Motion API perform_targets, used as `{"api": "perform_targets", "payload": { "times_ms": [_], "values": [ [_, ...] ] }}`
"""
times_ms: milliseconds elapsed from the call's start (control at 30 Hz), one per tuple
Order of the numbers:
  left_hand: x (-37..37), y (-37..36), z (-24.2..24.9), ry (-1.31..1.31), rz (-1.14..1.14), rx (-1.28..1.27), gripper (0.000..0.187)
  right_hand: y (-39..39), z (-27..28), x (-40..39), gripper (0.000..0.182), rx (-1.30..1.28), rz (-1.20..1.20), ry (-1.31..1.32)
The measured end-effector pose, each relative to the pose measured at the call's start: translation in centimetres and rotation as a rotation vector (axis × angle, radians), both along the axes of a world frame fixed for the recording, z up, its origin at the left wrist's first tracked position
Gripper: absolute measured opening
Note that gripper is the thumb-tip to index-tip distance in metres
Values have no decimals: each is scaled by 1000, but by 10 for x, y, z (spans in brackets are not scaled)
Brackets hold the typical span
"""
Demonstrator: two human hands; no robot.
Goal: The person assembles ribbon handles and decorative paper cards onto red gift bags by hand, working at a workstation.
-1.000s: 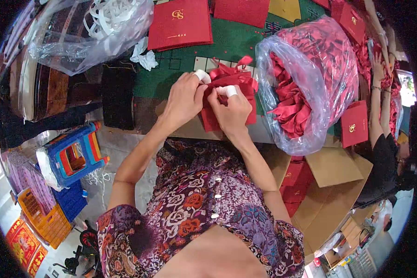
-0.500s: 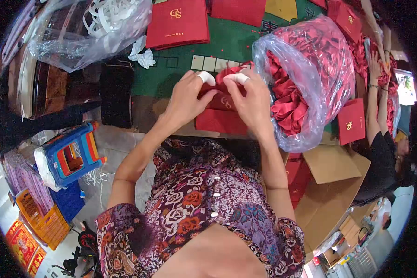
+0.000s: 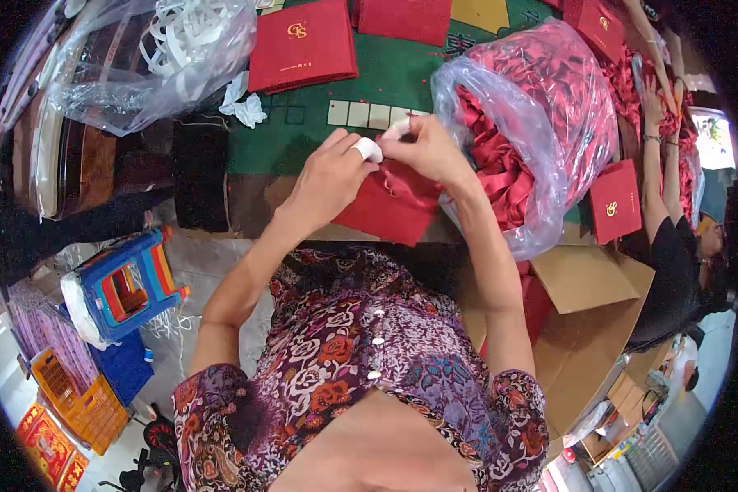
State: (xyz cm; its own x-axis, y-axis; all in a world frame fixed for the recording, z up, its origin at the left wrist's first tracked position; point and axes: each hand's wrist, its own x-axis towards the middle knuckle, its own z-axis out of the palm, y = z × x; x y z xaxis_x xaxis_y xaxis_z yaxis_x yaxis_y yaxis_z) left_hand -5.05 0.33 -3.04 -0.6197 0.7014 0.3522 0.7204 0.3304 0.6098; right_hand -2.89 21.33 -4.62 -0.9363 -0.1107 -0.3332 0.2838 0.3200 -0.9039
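Note:
My left hand (image 3: 328,176) and my right hand (image 3: 433,154) meet above the table, both closed in a pinch with white wraps on a finger of each. Between their fingertips is a bit of red satin ribbon, mostly hidden by the fingers. Just below them lies a red packet (image 3: 389,213) with a gold mark, tilted at the table's near edge. To the right of my right hand, a clear plastic bag (image 3: 541,221) lies open toward me, full of red satin ribbons (image 3: 500,176).
A stack of red packets (image 3: 303,49) sits on the green tabletop (image 3: 303,148), near crumpled white tissue (image 3: 244,102). White bands fill another plastic bag (image 3: 139,98). An open cardboard box (image 3: 590,353) stands below right. At far right, another person's arms (image 3: 656,156) reach among red ribbons.
My hands have come closer together, the right one turning inward over the ribbon. The red packet beneath has swung to a tilt. The view has shifted slightly.

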Motion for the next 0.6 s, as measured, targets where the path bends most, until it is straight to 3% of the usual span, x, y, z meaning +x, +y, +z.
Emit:
{"api": "perform_targets", "payload": {
  "times_ms": [133, 200, 267, 367, 467, 533, 600],
  "values": [
    [1, -1, -10, -100, -34, 13, 16, 8, -5, -14, 17, -2, -245, 105],
    [-1, -2, -15, -176, -6, 17, 17, 9, -7, -13, 21, 27, -225, 191],
    [-3, -1, -16, -253, 26, 26, 19, 18, -9, -11, 27, 279, -197, 336],
    [-6, 0, -15, -372, 208, 23, 22, 24, 12, -3, 30, 400, -327, 276],
    [-18, 13, -15, -365, 364, 2, 19, 24, 7, 9, 28, 559, -144, 319],
    [-27, 19, -28, -305, 366, -22, 26, 13, 6, 14, 23, 556, -92, 97],
    [-32, 29, -35, -340, 335, -254, 39, 3, -1, 15, 28, 656, -101, 104]
  ]
}}
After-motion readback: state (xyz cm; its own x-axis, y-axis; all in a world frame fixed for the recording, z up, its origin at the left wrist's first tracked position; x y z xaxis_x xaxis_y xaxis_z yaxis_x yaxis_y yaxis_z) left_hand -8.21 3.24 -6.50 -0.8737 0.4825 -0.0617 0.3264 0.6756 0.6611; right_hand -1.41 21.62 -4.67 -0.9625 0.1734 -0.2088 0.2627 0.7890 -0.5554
